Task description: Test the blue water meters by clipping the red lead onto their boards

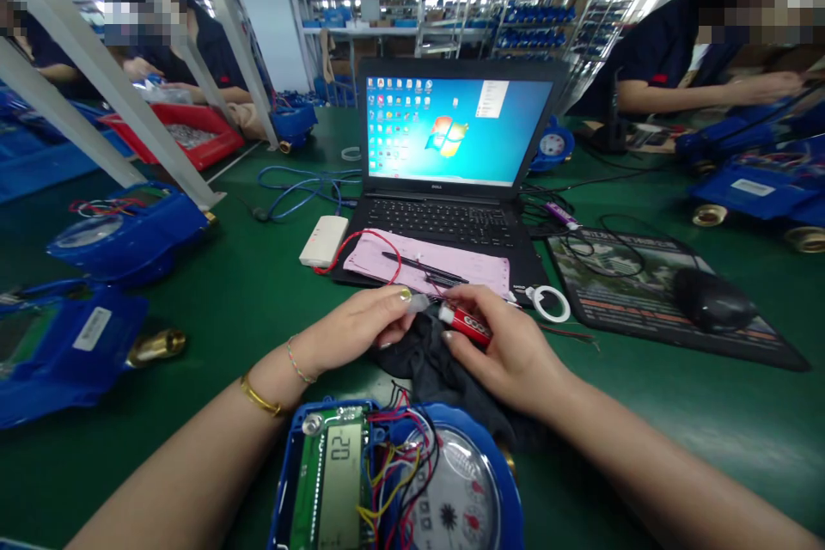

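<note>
In my right hand (516, 352) is a small red tube (469, 324) with white lettering, gripped between thumb and fingers, its pale end facing left. My left hand (361, 326) pinches a small translucent piece (418, 303) just left of the tube; its exact kind is unclear. A crumpled dark cloth (433, 365) lies beneath both hands. Nearest me is a blue water meter (512, 490) with its housing uncovered, showing a circuit board, a lit-looking display (341, 473) and a round dial (451, 490). Red, yellow and black wires (403, 473) run loose between board and dial.
A laptop (444, 215) stands ahead, with pink papers (367, 253) and a pen (418, 266) on it. A white box (323, 241), a white ring (551, 303) and a mouse (712, 299) lie around it. Blue meters (129, 232) flank both sides. Co-workers (657, 60) sit beyond.
</note>
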A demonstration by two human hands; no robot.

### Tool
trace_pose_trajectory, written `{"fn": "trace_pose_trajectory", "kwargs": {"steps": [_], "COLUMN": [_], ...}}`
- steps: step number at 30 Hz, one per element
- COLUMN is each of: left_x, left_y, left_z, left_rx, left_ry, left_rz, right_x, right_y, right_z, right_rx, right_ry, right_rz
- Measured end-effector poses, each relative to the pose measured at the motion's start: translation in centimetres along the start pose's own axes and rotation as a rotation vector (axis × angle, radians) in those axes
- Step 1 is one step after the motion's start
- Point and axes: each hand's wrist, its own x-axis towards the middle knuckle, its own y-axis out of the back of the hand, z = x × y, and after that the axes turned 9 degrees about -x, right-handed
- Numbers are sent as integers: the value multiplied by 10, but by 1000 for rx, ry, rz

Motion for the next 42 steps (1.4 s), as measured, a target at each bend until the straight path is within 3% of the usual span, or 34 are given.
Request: {"fn": "trace_pose_trajectory", "kwargs": {"steps": [6,9,11,13,17,20,24,31,36,39,42], "left_x": [-1,-1,-2,-5,-21,-38,-57,-77,-84,-92,-110], "left_y": [1,2,2,3,2,-6,-18,-25,-30,-31,-34], "left_z": [-2,0,4,10,29,44,59,64,60,58,53], "left_rx": [-30,-1,39,88,202,487,824,929,857,828,745], "left_ry": [-56,-131,-215,-311,-457,-616,-773,-826,-820,-762,-597], "left_rz": [28,14,26,59,158,219,348,444,474,440,538], "right_x": [4,7,7,7,7,10,17,20,20,20,20], "right_y": [57,61,56,49,37,30,24,19,10,11,16], "right_z": [11,13,8,-1,-22,-37,-57,-83,-92,-93,-90], "right_rx": [-268,-231,-113,82,575,872,1104,1290,1291,1250,1203], "right_ry": [-23,21,40,43,-61,-182,-228,-246,-210,-177,-112], "right_rz": [-415,-354,-224,-188,-290,-351,-481,-568,-495,-416,-370]}}
